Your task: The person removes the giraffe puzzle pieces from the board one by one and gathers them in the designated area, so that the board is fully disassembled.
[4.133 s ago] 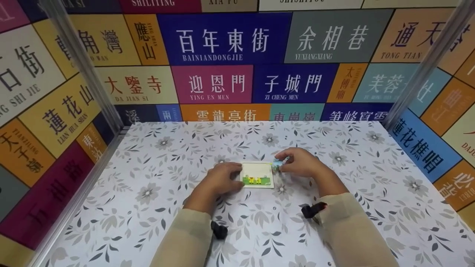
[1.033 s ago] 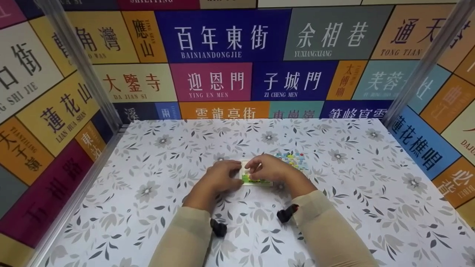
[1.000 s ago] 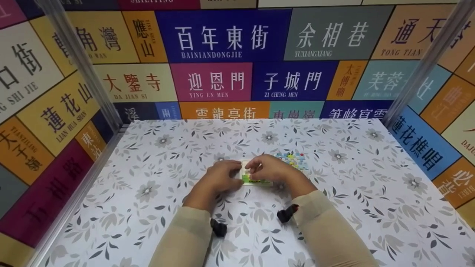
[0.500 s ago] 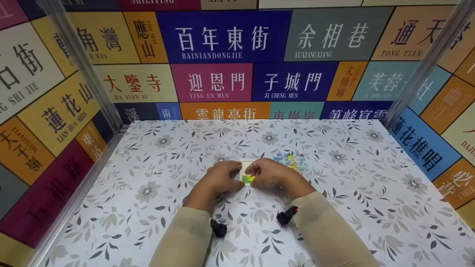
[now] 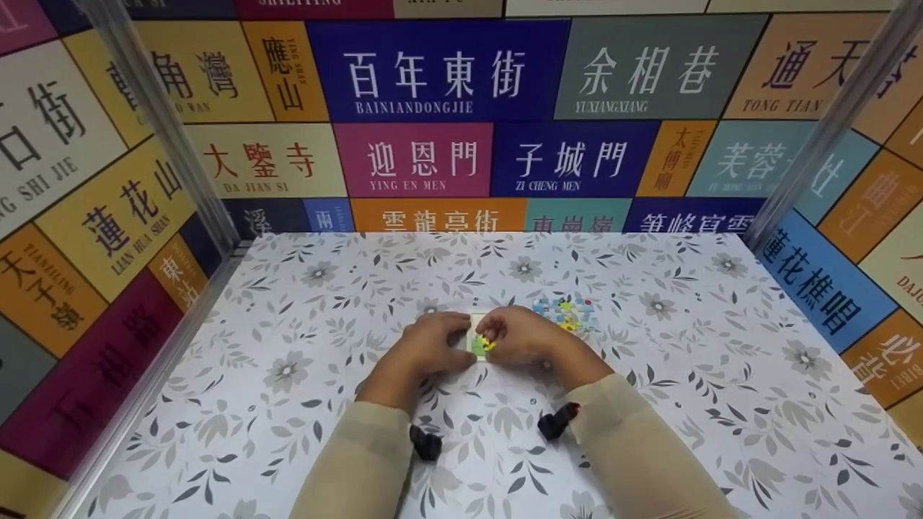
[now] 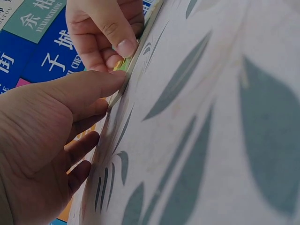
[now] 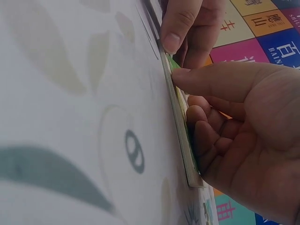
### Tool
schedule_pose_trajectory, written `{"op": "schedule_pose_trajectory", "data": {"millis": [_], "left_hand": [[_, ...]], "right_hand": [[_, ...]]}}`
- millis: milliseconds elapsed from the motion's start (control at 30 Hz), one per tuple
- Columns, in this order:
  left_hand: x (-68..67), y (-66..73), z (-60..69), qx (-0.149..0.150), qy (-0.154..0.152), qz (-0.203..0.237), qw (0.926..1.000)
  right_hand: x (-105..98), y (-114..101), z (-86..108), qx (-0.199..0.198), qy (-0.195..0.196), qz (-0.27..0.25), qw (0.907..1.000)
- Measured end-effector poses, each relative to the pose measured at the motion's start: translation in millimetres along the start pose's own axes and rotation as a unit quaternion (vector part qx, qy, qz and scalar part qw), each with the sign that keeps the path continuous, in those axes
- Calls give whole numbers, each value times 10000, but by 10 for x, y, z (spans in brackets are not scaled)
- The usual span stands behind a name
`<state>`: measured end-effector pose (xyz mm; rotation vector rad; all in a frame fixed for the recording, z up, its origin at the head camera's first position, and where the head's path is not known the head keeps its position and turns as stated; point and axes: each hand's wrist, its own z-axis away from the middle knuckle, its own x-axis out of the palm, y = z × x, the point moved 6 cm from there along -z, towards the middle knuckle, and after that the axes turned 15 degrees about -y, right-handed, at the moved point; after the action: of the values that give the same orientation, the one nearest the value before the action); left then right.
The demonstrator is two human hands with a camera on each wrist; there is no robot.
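Shallow tray [image 5: 476, 324] flat on the floral tabletop [image 5: 404, 281] before you, long axis running left to right, your left hand [image 5: 433, 344] gripping its left end, your right hand [image 5: 523, 336] curled over it, any grip there impossible to tell.

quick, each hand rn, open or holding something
Left hand: holding one end of the small tray.
Right hand: curled over the tray; cannot tell if holding anything.

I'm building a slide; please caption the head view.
Left hand holding a small framed board, right hand over it, colourful pieces lying behind.
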<state>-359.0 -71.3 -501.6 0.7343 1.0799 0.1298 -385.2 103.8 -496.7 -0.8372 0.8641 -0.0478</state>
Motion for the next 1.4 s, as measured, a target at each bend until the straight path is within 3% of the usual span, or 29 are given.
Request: {"op": "schedule_pose_trajectory", "data": {"millis": [267,433,933,1233,1400], "left_hand": [[9,-22,-22,-98,-51,114,9999],[1,-11,-36,12,-59,28,10000],[14,-36,-34,-176,-91,292,9994],[9,-38,-38,-200,-78,292,9993],[7,-14,-19,29,-29,151,9999]], "right_hand": [[-57,-45,113,-247,-33,49,9997],[-184,-29,263,-435,-111,-137,9989],[-571,598,699,11,404,-706,9967],[-542,789,769,45,214,-777,9967],[-513,850,748,103,203,-697,9973]]}}
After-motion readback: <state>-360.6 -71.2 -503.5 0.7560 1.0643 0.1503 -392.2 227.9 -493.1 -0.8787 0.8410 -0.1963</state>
